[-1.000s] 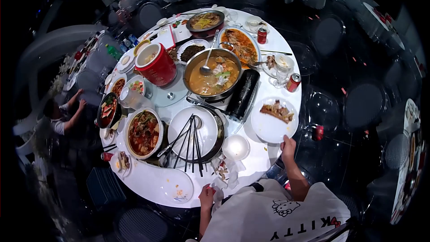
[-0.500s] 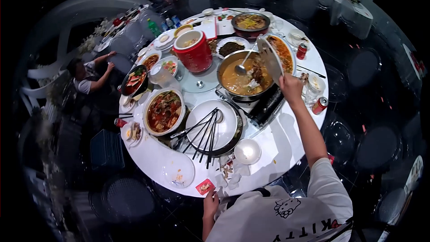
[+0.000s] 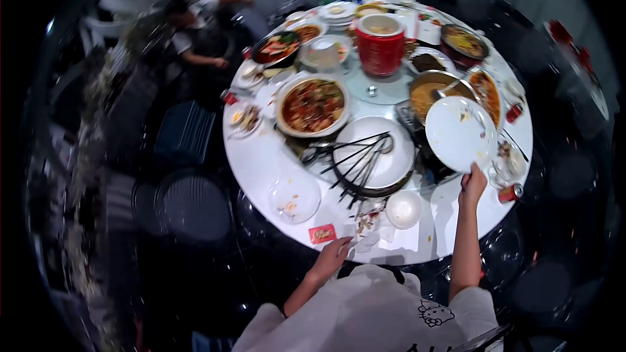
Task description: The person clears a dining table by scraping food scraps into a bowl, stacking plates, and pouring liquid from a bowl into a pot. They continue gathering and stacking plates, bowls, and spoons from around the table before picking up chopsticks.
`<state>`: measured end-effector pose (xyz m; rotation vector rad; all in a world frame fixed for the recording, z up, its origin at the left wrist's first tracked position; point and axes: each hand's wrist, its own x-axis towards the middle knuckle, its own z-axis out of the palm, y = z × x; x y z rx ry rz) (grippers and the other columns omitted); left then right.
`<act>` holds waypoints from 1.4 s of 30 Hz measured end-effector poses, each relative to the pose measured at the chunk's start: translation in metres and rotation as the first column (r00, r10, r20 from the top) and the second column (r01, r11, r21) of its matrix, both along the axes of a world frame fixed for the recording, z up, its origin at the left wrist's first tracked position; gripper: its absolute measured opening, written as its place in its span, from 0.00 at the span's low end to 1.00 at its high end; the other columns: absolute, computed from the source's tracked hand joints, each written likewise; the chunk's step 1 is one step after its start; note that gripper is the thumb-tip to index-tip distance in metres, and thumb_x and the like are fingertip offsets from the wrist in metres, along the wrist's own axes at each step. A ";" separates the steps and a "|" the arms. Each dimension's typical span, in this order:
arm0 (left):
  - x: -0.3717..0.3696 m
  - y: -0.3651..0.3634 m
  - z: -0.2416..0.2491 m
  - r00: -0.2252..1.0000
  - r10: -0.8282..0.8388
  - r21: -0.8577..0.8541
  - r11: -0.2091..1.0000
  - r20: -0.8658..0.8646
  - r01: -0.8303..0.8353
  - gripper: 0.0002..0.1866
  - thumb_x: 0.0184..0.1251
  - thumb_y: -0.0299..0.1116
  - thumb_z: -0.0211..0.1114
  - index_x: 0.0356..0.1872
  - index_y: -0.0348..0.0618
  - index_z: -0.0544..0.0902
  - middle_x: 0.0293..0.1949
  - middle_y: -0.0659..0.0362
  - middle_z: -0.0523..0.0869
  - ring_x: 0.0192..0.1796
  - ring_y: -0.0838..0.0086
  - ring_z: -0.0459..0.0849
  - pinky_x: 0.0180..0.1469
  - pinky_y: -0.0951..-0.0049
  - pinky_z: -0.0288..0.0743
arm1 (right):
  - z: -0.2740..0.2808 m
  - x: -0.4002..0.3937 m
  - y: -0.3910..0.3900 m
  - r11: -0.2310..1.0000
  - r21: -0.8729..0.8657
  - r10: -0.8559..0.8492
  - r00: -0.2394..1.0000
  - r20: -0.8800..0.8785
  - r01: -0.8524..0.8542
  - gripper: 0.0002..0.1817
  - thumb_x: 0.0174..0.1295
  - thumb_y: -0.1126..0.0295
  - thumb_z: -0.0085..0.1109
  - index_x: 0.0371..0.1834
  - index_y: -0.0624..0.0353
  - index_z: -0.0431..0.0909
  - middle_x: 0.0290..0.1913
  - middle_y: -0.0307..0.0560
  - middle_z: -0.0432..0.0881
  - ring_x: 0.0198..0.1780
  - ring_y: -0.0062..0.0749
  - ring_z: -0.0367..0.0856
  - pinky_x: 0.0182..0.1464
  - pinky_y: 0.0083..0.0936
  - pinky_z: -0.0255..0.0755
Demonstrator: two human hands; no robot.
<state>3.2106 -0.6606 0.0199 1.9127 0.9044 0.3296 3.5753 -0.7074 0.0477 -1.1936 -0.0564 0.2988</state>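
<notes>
My right hand (image 3: 472,186) grips the rim of a white plate (image 3: 456,132), holding it tilted over the table's right side. A few food scraps cling to the plate's face. Behind the plate, a metal pot of broth (image 3: 424,93) with a ladle (image 3: 445,89) in it is partly hidden. My left hand (image 3: 332,255) is at the table's near edge, fingers stretched toward a crumpled tissue (image 3: 366,242). Close by lie a red packet (image 3: 322,233) and some food scraps (image 3: 367,223). A white bowl (image 3: 404,209) stands just beyond the tissue.
Several black chopsticks (image 3: 362,164) lie across a large white plate (image 3: 345,137). Left of it are a bowl of red stew (image 3: 313,105) and a used plate (image 3: 295,199). A red bucket (image 3: 381,52) stands further back. A drink can (image 3: 510,193) is at right; a person (image 3: 195,32) is beyond the table's left side.
My right hand has drawn the plate back from over the pot, turning its soiled face into view. My left hand has moved onto the table edge by the tissue. The view has shifted.
</notes>
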 end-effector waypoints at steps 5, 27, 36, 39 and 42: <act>-0.023 0.016 -0.006 0.995 0.033 0.023 0.999 0.096 -0.035 0.14 0.57 0.30 0.48 0.42 0.34 0.71 0.37 0.47 0.76 0.41 0.60 0.75 0.43 0.71 0.66 | 0.005 -0.126 0.013 0.892 0.118 0.453 0.860 -0.235 -0.437 0.16 0.55 0.63 0.44 0.11 0.51 0.61 0.04 0.31 0.55 0.06 0.16 0.49 0.10 0.15 0.41; -0.248 0.039 -0.016 0.781 0.171 -0.089 0.957 -0.601 -0.277 0.22 0.59 0.40 0.44 0.53 0.41 0.63 0.48 0.48 0.70 0.51 0.58 0.68 0.52 0.67 0.60 | -0.132 -0.370 0.122 0.412 -0.348 0.747 0.531 -0.401 -0.842 0.23 0.58 0.58 0.40 0.09 0.59 0.65 0.05 0.40 0.63 0.06 0.24 0.61 0.07 0.20 0.54; -0.225 0.071 -0.035 0.839 -0.075 0.036 0.993 -0.540 0.111 0.20 0.56 0.39 0.47 0.48 0.40 0.66 0.40 0.47 0.74 0.42 0.56 0.73 0.45 0.63 0.65 | -0.125 -0.351 0.084 0.160 -0.554 0.893 0.359 -0.271 -0.817 0.16 0.56 0.64 0.42 0.23 0.65 0.74 0.12 0.42 0.71 0.12 0.21 0.66 0.15 0.16 0.59; -0.198 0.084 -0.046 0.855 -0.195 0.123 0.950 -0.480 0.286 0.19 0.55 0.39 0.48 0.47 0.40 0.67 0.37 0.48 0.75 0.40 0.56 0.74 0.42 0.62 0.66 | -0.100 -0.337 0.042 0.252 -0.677 0.836 0.508 -0.207 -0.692 0.12 0.55 0.66 0.42 0.29 0.61 0.74 0.18 0.45 0.74 0.17 0.24 0.69 0.21 0.20 0.63; -0.156 0.090 -0.056 0.874 -0.377 0.156 0.886 -0.305 0.437 0.19 0.54 0.38 0.49 0.45 0.38 0.69 0.36 0.45 0.76 0.39 0.56 0.74 0.41 0.62 0.67 | -0.104 -0.316 -0.022 0.199 -0.871 0.837 0.541 -0.087 -0.448 0.11 0.51 0.65 0.46 0.32 0.58 0.74 0.19 0.51 0.74 0.21 0.35 0.73 0.28 0.27 0.67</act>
